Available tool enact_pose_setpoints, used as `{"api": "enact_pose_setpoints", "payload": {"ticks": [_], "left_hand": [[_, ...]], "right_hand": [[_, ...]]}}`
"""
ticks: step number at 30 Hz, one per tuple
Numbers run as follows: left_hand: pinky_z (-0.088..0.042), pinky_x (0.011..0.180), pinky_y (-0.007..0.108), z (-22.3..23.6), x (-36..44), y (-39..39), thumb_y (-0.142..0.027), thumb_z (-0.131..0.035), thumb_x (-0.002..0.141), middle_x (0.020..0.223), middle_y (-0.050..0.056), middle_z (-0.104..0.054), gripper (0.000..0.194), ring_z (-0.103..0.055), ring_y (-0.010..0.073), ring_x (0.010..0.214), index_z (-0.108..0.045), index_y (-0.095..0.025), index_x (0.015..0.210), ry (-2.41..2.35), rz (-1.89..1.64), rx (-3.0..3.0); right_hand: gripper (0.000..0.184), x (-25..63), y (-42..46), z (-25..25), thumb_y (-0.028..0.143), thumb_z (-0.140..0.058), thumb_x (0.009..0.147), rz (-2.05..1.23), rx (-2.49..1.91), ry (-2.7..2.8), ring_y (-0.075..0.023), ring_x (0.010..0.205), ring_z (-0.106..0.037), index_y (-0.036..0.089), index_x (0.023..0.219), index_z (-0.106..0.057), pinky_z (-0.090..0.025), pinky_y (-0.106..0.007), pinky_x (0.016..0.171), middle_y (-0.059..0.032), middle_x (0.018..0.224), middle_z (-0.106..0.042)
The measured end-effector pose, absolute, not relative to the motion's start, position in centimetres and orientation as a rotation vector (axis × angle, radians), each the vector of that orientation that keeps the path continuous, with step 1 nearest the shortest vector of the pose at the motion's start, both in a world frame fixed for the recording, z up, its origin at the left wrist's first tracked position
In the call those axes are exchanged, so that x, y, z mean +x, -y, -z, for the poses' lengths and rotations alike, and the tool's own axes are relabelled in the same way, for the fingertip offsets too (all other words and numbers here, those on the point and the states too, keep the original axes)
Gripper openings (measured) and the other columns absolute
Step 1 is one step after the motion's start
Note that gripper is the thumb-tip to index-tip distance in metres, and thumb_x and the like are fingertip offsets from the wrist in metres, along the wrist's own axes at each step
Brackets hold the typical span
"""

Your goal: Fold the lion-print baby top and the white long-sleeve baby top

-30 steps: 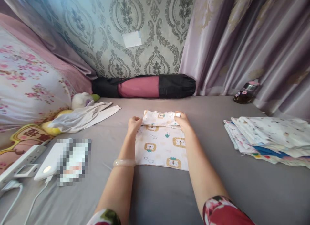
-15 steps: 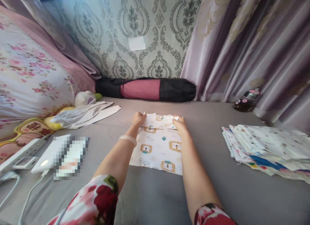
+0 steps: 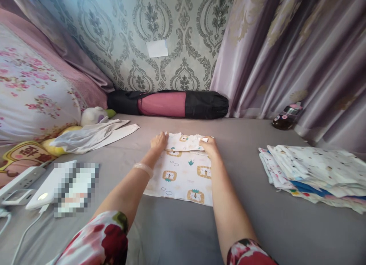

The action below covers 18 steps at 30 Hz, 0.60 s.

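A white cloth with lion prints point(image 3: 183, 177), perhaps a small garment, lies flat on the grey bed sheet point(image 3: 177, 230). Its far end is folded over toward me in a band. At the band's left corner, my left hand point(image 3: 159, 141) grips the fabric, fingers closed. Opposite it, my right hand point(image 3: 208, 145) pinches the right corner between thumb and fingers. A pale bangle circles my left wrist. My right forearm covers part of the cloth's right edge.
A stack of folded cloths point(image 3: 317, 171) lies at right, with a dark bottle point(image 3: 287, 116) behind it. A black and pink rolled bag point(image 3: 162, 104) rests along the wall. Toward the left are a crumpled pale cloth point(image 3: 97, 135), a power strip point(image 3: 21, 181) and a white charging device point(image 3: 48, 187).
My left hand has shifted slightly left along the folded band. The whole view has drifted a little; the cloth's fold looks much the same.
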<state>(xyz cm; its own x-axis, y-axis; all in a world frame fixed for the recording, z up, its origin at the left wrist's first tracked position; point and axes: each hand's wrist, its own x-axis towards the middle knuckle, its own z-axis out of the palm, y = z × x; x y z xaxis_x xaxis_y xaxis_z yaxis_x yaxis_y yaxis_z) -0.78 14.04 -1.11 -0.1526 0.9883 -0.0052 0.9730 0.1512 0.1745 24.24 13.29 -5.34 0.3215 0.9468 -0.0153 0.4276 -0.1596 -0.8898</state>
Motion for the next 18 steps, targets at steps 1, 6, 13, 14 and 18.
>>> {"api": "enact_pose_setpoints", "payload": {"ticks": [1,6,13,14,18], "left_hand": [[-0.048,0.088,0.040,1.0,-0.9,-14.1,-0.048,-0.026,0.099,0.113,0.016,-0.069,0.045,-0.064,0.0307,0.108,-0.057,-0.020,0.114,-2.302,-0.201,1.948],[-0.047,0.086,0.036,0.9,-1.6,-14.5,-0.048,-0.029,0.099,0.115,0.015,-0.068,0.043,-0.063,0.0296,0.111,-0.060,-0.020,0.110,-2.286,-0.264,1.889],[-0.048,0.088,0.040,1.6,-0.8,-14.2,-0.044,-0.025,0.099,0.112,0.018,-0.069,0.045,-0.065,0.0313,0.107,-0.057,-0.018,0.117,-2.353,-0.252,1.893],[-0.048,0.088,0.041,1.6,-0.7,-14.2,-0.043,-0.024,0.099,0.113,0.018,-0.069,0.045,-0.065,0.0313,0.107,-0.057,-0.019,0.117,-2.352,-0.246,1.895],[-0.048,0.088,0.041,1.3,-0.6,-14.2,-0.041,-0.022,0.100,0.115,0.018,-0.068,0.044,-0.065,0.0315,0.108,-0.056,-0.019,0.117,-2.326,-0.176,1.916]], "right_hand": [[0.035,24.2,-13.1,5.1,0.022,-0.065,0.067,-0.771,-1.777,1.231,-0.0201,0.080,-0.069,0.017,0.102,-0.069,-0.053,-0.027,0.069,-0.0051,0.086,-0.073],[0.035,24.0,-12.5,4.2,0.026,-0.064,0.075,-0.645,-1.906,1.273,-0.0195,0.092,-0.068,0.017,0.109,-0.069,-0.052,-0.027,0.080,-0.0081,0.101,-0.072],[0.034,24.4,-12.1,3.2,0.028,-0.063,0.081,-0.574,-2.004,1.414,-0.0219,0.102,-0.066,0.017,0.112,-0.069,-0.049,-0.027,0.085,-0.0118,0.107,-0.072],[0.034,24.3,-11.9,3.0,0.028,-0.062,0.081,-0.559,-2.010,1.416,-0.0223,0.103,-0.066,0.017,0.113,-0.069,-0.048,-0.027,0.086,-0.0123,0.109,-0.071],[0.036,24.1,-11.1,2.3,0.026,-0.060,0.084,-0.501,-2.026,1.394,-0.0240,0.108,-0.064,0.014,0.117,-0.068,-0.047,-0.029,0.090,-0.0142,0.114,-0.069]]}}
